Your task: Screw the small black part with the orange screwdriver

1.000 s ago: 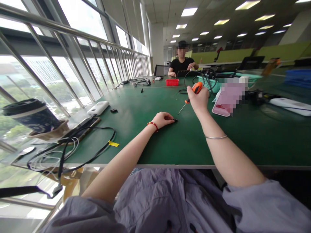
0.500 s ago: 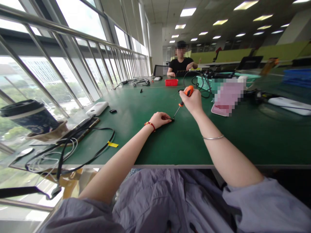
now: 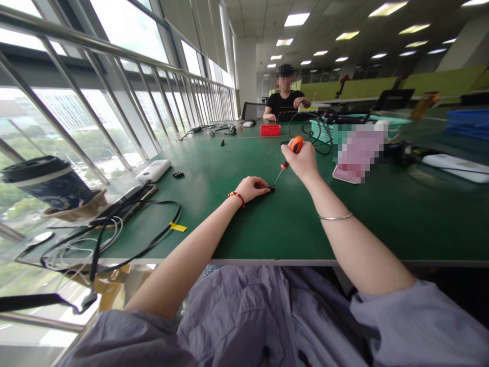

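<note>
My right hand point(image 3: 304, 159) is closed around the orange and black handle of a screwdriver point(image 3: 296, 145), held at a slant. Its metal shaft runs down and to the left, and the tip meets a small black part point(image 3: 271, 188) on the green table point(image 3: 244, 229). With fingertips pinched, my left hand point(image 3: 252, 188) holds that small part against the tabletop. What exactly the part is cannot be made out, as the fingers cover some of it. Another small black piece point(image 3: 178, 175) lies to the left of my left hand.
A paper cup point(image 3: 49, 184) in a carrier, a phone point(image 3: 133, 204), cables point(image 3: 143, 250) and a white device point(image 3: 153, 171) lie left. Ahead are a red box point(image 3: 270, 130) and a person point(image 3: 284, 99). A pink phone-like item point(image 3: 359, 153) and a green basket point(image 3: 324, 131) stand right.
Both my hands, the screwdriver and the small black part stay nearly where they were. The person across the table has shifted one hand slightly.
</note>
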A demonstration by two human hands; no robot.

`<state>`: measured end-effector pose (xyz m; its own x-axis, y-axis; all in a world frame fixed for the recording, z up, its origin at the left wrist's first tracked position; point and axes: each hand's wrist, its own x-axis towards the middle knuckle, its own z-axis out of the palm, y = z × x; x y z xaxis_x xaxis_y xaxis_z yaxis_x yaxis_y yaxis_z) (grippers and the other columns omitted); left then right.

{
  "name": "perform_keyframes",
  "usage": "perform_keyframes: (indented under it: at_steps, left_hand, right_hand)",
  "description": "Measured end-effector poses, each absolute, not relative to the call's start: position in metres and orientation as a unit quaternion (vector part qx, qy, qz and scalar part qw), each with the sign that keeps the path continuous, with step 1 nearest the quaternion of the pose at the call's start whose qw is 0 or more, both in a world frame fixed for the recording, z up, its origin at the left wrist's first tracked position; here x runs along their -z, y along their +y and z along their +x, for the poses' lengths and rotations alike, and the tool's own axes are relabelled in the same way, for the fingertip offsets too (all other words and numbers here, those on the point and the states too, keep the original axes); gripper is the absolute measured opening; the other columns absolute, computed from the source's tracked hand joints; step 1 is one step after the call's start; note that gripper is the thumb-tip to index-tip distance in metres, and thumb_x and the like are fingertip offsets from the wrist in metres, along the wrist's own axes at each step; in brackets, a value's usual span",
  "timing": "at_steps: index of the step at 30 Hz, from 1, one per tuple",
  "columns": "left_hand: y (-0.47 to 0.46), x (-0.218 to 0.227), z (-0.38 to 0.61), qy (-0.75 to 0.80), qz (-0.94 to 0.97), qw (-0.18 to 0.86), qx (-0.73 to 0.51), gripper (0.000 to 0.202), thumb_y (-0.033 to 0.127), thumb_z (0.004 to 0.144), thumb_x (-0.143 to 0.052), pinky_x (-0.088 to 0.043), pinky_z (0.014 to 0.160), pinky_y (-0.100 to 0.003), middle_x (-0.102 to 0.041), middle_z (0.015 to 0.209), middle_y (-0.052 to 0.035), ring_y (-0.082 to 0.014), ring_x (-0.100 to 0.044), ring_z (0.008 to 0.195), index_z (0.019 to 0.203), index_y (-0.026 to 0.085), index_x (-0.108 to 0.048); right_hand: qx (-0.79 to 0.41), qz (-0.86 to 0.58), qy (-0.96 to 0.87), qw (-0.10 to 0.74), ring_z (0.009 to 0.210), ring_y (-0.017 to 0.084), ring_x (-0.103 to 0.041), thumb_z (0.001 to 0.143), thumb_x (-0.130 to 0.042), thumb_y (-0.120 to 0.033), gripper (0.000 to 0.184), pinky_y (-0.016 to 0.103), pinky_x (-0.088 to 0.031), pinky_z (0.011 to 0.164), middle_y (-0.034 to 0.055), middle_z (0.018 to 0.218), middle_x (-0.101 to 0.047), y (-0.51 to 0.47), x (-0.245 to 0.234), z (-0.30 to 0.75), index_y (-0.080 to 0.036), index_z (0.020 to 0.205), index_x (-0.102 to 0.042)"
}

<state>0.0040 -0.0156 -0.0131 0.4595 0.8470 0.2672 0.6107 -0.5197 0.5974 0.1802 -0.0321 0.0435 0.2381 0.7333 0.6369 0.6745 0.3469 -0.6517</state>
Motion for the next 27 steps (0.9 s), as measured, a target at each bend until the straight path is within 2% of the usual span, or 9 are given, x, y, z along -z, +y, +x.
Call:
perform_keyframes:
  at_steps: [5,9,13,17,21,24,27]
  left_hand:
    - [-0.015,0.014,0.005,0.435,0.829,0.216,-0.278,0.022,0.031,0.073,-0.068,-0.045,0.062,-0.022,-0.067,0.070,-0.0025,-0.0119,-0.057,0.063,0.085,0.012,-0.072]
    - [-0.015,0.014,0.005,0.428,0.831,0.214,-0.283,0.020,0.030,0.073,-0.068,-0.044,0.062,-0.022,-0.067,0.070,-0.0015,-0.0112,-0.056,0.063,0.085,0.013,-0.072]
    - [-0.015,0.014,0.005,0.427,0.832,0.211,-0.284,0.020,0.030,0.072,-0.068,-0.044,0.061,-0.022,-0.067,0.069,-0.0014,-0.0113,-0.056,0.062,0.083,0.014,-0.072]
    - [-0.015,0.013,0.005,0.429,0.828,0.221,-0.285,0.021,0.030,0.071,-0.069,-0.044,0.060,-0.022,-0.066,0.067,-0.0015,-0.0111,-0.056,0.061,0.082,0.013,-0.072]
    - [-0.014,0.014,0.004,0.428,0.824,0.237,-0.286,0.020,0.029,0.069,-0.070,-0.044,0.058,-0.022,-0.064,0.064,-0.0007,-0.0109,-0.055,0.059,0.081,0.013,-0.072]
    - [-0.015,0.014,0.003,0.431,0.821,0.238,-0.288,0.020,0.028,0.068,-0.071,-0.044,0.058,-0.022,-0.064,0.063,-0.0006,-0.0111,-0.055,0.059,0.081,0.013,-0.071]
    - [-0.015,0.014,0.003,0.432,0.820,0.242,-0.287,0.020,0.028,0.068,-0.071,-0.044,0.059,-0.022,-0.064,0.064,-0.0008,-0.0112,-0.055,0.059,0.081,0.013,-0.072]
  right_hand:
    - [-0.044,-0.535,-0.609,0.584,0.059,0.017,-0.051,0.073,-0.054,-0.041,0.027,0.034,-0.046,0.068,0.0013,0.057,-0.049,-0.029,-0.042,0.181,-0.023,0.056,-0.043]
    - [-0.059,-0.514,-0.615,0.595,0.057,0.017,-0.049,0.072,-0.056,-0.042,0.027,0.035,-0.046,0.068,0.0001,0.057,-0.048,-0.025,-0.041,0.182,-0.023,0.057,-0.044]
    - [-0.063,-0.503,-0.627,0.592,0.061,0.018,-0.051,0.072,-0.058,-0.042,0.023,0.037,-0.047,0.070,0.0013,0.062,-0.052,-0.020,-0.039,0.183,-0.023,0.062,-0.047]
    - [-0.032,-0.488,-0.637,0.595,0.065,0.019,-0.053,0.069,-0.059,-0.033,0.015,0.038,-0.048,0.070,0.0016,0.071,-0.056,-0.018,-0.036,0.184,-0.024,0.073,-0.047]
    - [-0.014,-0.485,-0.654,0.580,0.069,0.020,-0.056,0.066,-0.063,-0.029,0.026,0.038,-0.048,0.069,0.0011,0.077,-0.056,-0.020,-0.035,0.184,-0.025,0.086,-0.046]
    - [-0.013,-0.490,-0.662,0.567,0.073,0.022,-0.057,0.068,-0.062,-0.032,0.028,0.038,-0.047,0.070,0.0017,0.078,-0.056,-0.023,-0.036,0.183,-0.025,0.090,-0.046]
    - [-0.009,-0.508,-0.649,0.566,0.074,0.024,-0.058,0.074,-0.059,-0.041,0.023,0.040,-0.047,0.072,0.0020,0.075,-0.055,-0.024,-0.037,0.182,-0.025,0.085,-0.046]
